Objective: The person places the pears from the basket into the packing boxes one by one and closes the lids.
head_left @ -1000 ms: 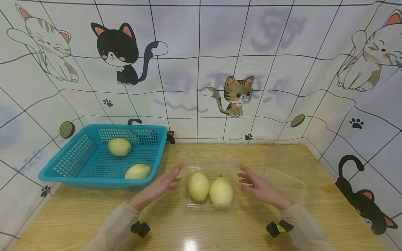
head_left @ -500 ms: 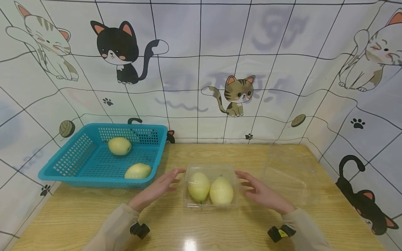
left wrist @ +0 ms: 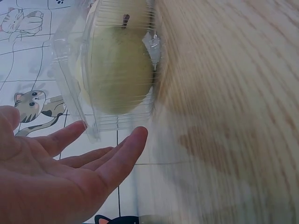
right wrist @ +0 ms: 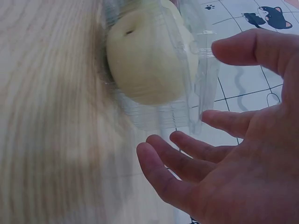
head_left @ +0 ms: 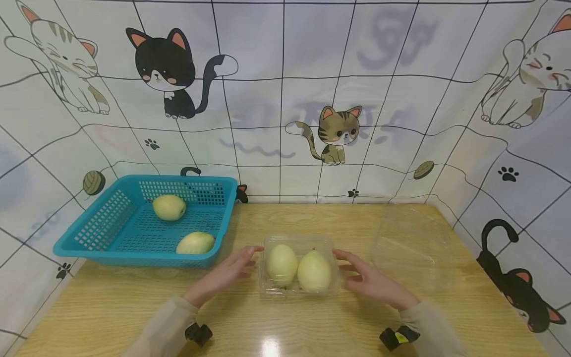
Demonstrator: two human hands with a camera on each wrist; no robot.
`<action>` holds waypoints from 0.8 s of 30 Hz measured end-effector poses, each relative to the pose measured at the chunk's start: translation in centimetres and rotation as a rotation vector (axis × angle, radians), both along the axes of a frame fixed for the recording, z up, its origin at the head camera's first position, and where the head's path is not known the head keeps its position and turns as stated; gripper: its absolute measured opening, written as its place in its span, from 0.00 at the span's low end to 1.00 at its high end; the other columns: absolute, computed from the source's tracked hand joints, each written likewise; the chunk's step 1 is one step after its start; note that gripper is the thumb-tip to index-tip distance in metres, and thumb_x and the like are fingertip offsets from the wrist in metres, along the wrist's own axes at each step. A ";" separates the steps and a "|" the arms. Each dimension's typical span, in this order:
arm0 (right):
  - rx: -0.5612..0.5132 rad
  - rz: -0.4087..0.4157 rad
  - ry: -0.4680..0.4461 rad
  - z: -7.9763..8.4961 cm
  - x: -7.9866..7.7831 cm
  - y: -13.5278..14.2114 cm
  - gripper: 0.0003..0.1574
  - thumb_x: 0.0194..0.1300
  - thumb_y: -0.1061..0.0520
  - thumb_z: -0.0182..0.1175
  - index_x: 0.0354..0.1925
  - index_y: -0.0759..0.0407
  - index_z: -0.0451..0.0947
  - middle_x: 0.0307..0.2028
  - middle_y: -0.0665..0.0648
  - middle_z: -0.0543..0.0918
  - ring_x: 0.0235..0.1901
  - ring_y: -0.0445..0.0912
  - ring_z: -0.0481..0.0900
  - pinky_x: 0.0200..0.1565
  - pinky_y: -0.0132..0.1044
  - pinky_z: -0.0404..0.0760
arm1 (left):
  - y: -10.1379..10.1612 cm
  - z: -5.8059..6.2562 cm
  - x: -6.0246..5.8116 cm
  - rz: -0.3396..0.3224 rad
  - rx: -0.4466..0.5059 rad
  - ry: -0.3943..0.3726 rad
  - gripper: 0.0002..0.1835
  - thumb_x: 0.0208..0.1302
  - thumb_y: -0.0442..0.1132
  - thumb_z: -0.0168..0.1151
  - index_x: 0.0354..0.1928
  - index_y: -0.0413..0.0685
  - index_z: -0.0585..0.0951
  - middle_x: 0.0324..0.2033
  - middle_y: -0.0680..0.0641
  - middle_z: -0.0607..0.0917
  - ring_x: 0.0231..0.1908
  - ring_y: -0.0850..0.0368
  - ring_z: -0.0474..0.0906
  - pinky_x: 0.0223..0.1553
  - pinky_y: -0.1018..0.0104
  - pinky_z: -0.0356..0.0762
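Observation:
A clear plastic clamshell box [head_left: 327,242] stands in the middle of the table in the head view, its lid lying over two pale yellow pears. The left pear [head_left: 282,265] and the right pear [head_left: 314,271] sit side by side inside. My left hand [head_left: 229,272] is at the box's left side with fingers extended; in the left wrist view its index fingertip [left wrist: 80,127] meets the box's rim. On the other side, my right hand [head_left: 372,277] has its fingers spread, and its index fingertip [right wrist: 208,116] appears to touch the rim in the right wrist view.
A blue perforated basket [head_left: 134,260] at the left holds a pear [head_left: 169,207] at the back and another pear [head_left: 195,243] at the front. Further clear plastic packaging [head_left: 412,253] lies at the right. A cat-print wall covering [head_left: 258,148] bounds the wooden table [head_left: 250,327].
The box's lid has come down over the pears from a raised position at the back. Both hands have shifted slightly toward the front along the box's sides.

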State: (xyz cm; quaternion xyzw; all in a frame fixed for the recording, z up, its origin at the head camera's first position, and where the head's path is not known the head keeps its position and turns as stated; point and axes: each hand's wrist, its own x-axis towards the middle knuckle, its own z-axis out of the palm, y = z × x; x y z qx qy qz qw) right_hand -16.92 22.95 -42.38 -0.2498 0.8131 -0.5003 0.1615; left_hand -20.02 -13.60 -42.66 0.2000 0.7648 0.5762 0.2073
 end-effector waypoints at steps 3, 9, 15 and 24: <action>-0.018 -0.022 -0.015 -0.2 0.3 -0.2 0.44 0.69 0.61 0.56 0.74 0.66 0.45 0.69 0.76 0.51 0.62 0.71 0.60 0.58 0.60 0.68 | 0.0 0.0 0.2 0.005 -0.003 0.000 0.31 0.78 0.54 0.32 0.71 0.40 0.60 0.70 0.34 0.57 0.65 0.30 0.58 0.59 0.41 0.66; -0.007 -0.105 0.013 -0.9 0.5 -0.6 0.42 0.69 0.57 0.58 0.73 0.63 0.50 0.59 0.71 0.66 0.57 0.65 0.70 0.55 0.56 0.71 | 0.3 -0.5 0.3 0.030 -0.048 0.056 0.27 0.78 0.49 0.40 0.70 0.40 0.62 0.66 0.29 0.62 0.61 0.31 0.64 0.54 0.43 0.72; -0.078 -0.114 -0.019 -1.6 0.6 -0.9 0.43 0.70 0.59 0.57 0.74 0.62 0.46 0.44 0.63 0.75 0.44 0.52 0.77 0.47 0.42 0.79 | 0.4 -0.9 0.6 0.020 -0.066 0.093 0.25 0.75 0.40 0.48 0.69 0.43 0.61 0.52 0.33 0.73 0.51 0.39 0.74 0.46 0.48 0.78; -0.245 -0.091 -0.200 -2.3 1.0 -1.6 0.45 0.73 0.62 0.50 0.75 0.58 0.35 0.34 0.72 0.83 0.39 0.62 0.84 0.46 0.40 0.80 | 0.4 -1.4 1.1 -0.047 -0.005 0.119 0.32 0.68 0.33 0.57 0.70 0.40 0.56 0.37 0.43 0.78 0.37 0.48 0.77 0.38 0.57 0.80</action>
